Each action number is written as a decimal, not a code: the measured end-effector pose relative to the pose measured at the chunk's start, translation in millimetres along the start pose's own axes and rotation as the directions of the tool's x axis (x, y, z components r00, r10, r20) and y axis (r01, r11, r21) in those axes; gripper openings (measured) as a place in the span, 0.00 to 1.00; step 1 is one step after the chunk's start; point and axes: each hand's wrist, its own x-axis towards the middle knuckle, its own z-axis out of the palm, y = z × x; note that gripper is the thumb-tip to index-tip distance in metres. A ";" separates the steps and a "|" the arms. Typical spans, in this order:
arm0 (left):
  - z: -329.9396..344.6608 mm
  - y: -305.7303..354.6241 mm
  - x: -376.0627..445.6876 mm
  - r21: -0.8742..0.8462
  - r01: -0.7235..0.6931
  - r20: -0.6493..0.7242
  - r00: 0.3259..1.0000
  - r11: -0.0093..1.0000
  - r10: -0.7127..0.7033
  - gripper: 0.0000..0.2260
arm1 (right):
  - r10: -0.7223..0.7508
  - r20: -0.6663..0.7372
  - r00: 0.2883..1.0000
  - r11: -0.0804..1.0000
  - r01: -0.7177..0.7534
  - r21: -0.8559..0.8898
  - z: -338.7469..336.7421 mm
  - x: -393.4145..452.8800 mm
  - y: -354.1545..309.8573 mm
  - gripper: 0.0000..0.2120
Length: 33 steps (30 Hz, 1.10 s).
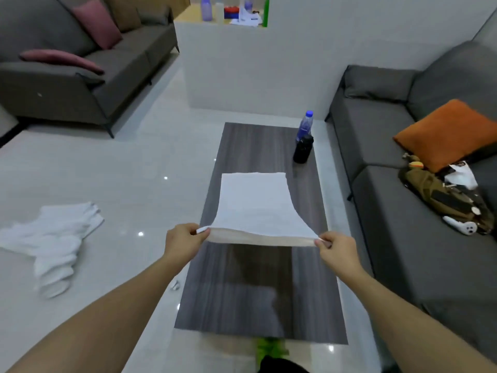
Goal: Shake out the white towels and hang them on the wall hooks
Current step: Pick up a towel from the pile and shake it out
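A white towel (255,205) is stretched out flat in the air above the dark wooden coffee table (258,292). My left hand (183,242) pinches its near left corner and my right hand (337,249) pinches its near right corner. The far edge of the towel floats level over the table's middle. A heap of several more white towels (51,238) lies on the pale floor to the left. No wall hooks are in view.
A clear bottle with a blue cap (305,125) and a black bottle (303,149) stand at the table's far right. A grey sofa (403,184) with an orange cushion (446,133) and a bag lies right; another sofa (80,71) stands far left. A white half wall (255,63) is ahead.
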 end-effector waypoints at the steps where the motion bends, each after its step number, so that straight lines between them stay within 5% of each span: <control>1: 8.6 -21.0 -11.0 0.050 0.025 0.044 0.999 0.998 -0.027 0.10 | 0.022 0.035 0.999 0.999 -0.022 -0.024 13.6 -19.2 12.5 0.05; 6: 33.8 -96.6 -50.9 0.213 0.144 0.236 0.952 0.966 -0.194 0.11 | 0.171 0.205 0.964 0.981 -0.147 -0.128 58.0 -90.3 63.7 0.07; 12: 55.1 -110.4 -31.4 0.291 0.162 0.262 0.934 0.943 -0.241 0.11 | 0.260 0.248 0.933 0.959 -0.219 -0.182 81.5 -82.5 80.4 0.12; 27: 109.5 -31.3 209.3 0.295 0.239 0.039 0.964 0.925 -0.262 0.14 | 0.160 0.214 0.964 0.985 -0.143 -0.094 113.1 222.4 37.6 0.12; 33: 149.7 -53.4 224.0 0.280 0.355 0.007 0.928 0.892 -0.372 0.12 | 0.268 0.291 0.918 0.963 -0.265 -0.048 157.6 242.0 56.7 0.21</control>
